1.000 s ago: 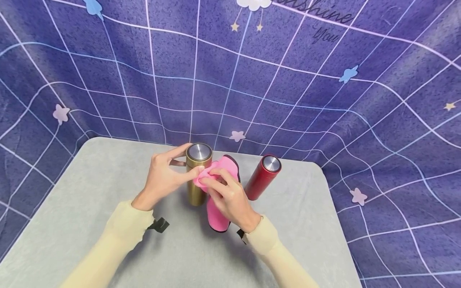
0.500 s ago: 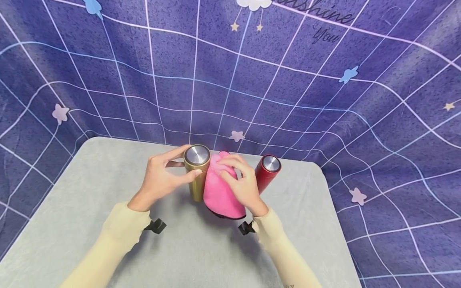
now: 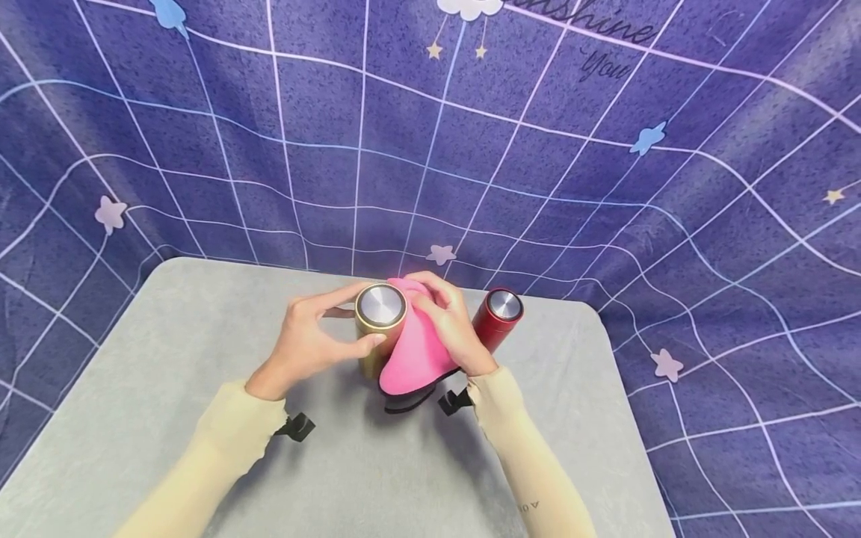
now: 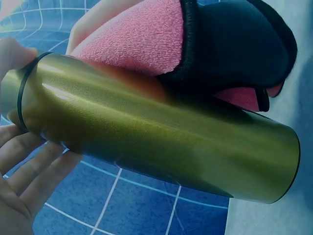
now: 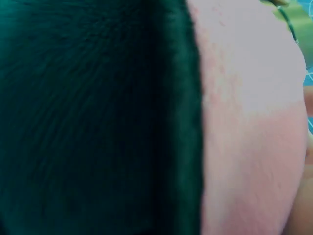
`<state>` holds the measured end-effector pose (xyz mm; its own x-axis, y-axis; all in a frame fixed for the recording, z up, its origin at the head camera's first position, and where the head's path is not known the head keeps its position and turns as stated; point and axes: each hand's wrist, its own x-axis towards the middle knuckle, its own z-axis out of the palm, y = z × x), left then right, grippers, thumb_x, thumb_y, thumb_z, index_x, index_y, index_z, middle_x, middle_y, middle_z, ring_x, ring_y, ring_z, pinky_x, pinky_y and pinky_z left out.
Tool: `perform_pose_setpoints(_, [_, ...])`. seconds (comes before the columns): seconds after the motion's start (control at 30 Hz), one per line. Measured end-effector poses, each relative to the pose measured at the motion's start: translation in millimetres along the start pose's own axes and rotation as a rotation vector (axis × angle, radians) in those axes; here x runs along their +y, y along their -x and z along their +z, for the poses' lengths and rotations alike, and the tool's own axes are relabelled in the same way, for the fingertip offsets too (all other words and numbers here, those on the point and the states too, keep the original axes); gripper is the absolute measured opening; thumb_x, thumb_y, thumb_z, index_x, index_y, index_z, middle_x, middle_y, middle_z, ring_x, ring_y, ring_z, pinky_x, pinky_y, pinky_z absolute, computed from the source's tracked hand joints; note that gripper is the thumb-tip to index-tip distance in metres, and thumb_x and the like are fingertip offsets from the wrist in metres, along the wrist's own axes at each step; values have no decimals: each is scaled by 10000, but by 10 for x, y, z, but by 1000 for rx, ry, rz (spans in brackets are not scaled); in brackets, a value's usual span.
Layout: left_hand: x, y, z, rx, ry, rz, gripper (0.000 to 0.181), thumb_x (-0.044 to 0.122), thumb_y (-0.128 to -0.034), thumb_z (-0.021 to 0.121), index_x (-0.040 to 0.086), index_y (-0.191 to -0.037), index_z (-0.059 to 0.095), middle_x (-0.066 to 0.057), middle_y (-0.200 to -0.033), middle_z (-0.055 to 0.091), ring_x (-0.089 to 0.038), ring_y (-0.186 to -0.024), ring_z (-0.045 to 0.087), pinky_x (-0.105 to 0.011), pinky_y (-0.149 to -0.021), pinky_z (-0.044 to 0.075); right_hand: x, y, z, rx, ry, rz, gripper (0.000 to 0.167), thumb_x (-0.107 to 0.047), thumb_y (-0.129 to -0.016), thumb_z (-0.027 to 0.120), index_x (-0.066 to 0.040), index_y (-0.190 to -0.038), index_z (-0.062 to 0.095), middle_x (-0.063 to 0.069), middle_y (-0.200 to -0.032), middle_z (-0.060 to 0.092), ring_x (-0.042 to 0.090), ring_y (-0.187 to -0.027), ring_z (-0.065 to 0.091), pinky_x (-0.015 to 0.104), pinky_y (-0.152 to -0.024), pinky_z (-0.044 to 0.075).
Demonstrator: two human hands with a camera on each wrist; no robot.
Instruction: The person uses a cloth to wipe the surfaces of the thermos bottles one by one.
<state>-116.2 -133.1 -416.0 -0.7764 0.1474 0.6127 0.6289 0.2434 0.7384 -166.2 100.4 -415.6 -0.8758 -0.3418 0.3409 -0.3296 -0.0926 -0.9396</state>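
Note:
My left hand (image 3: 303,340) grips a gold thermos flask (image 4: 161,127) near its top, with thumb and fingers on opposite sides. In the head view the flask's round silver lid (image 3: 381,305) faces up towards me. A pink cloth (image 3: 418,347) with black edging lies along the flask's right side, and my right hand (image 3: 447,317) holds it there, fingers bent over its upper part. A dark panel (image 4: 234,46) of the same cloth shows in the left wrist view. The cloth fills most of the right wrist view and hides the right fingers there.
A red thermos flask (image 3: 498,317) with a silver lid stands just right of my right hand. The grey table (image 3: 350,478) runs back to a purple-blue curtain (image 3: 323,164) with grid lines and stars. Black straps hang at both wrists.
The bunched pink cloth has spread out and hangs down beside the gold flask. My right hand has moved up towards the flask's far side. The lid looks larger and sits slightly right.

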Motion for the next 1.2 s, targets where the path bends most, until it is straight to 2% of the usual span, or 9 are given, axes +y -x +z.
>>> perform_pose_setpoints(0.13, [1,18,19,-8,-5,20,703,46,-661,975,110,-1330,770,-5,-1198,799,-68,-1081,746,-255,-849,655,8,-82,-3,-44,44,27,270,-21,-982,604,68,-1208,722,67,-1129,764,160,-1098,670,278,-1009,526])
perform_pose_setpoints(0.33, [11,33,29,-9,-17,34,705,67,-648,979,106,-1321,773,-6,-1191,801,-73,-1073,750,-250,-856,652,5,-174,-20,-119,96,73,234,-72,-1020,615,45,-1174,746,39,-1077,752,166,-1080,650,290,-1015,499])
perform_pose_setpoints(0.6, [3,50,27,-22,-19,48,706,70,-653,973,106,-1328,770,-8,-1217,795,-68,-1086,747,-249,-852,652,71,-204,-43,-222,36,177,278,-107,-1037,605,77,-1212,718,-20,-1066,735,179,-1106,627,323,-1037,478])
perform_pose_setpoints(0.77, [1,68,21,-32,-13,51,706,63,-653,964,102,-1330,768,-7,-1220,794,-68,-1064,751,-243,-840,651,144,-192,-45,-245,-5,256,302,-160,-1025,636,51,-1221,727,-24,-1086,745,181,-1146,623,340,-1061,465])
perform_pose_setpoints(1.0, [34,66,15,-31,-2,56,703,84,-657,963,103,-1331,767,-5,-1213,795,-85,-1072,751,-248,-832,654,267,-152,-42,-287,-28,298,407,-180,-1003,636,52,-1330,702,-12,-1178,758,169,-1186,635,335,-1080,490])
perform_pose_setpoints(1.2, [89,52,-2,-44,-6,51,707,101,-662,962,116,-1341,763,9,-1217,793,-95,-1053,757,-246,-828,652,394,-92,-45,-293,-29,371,446,-198,-1005,629,20,-1390,685,2,-1203,764,142,-1146,654,298,-1008,529])
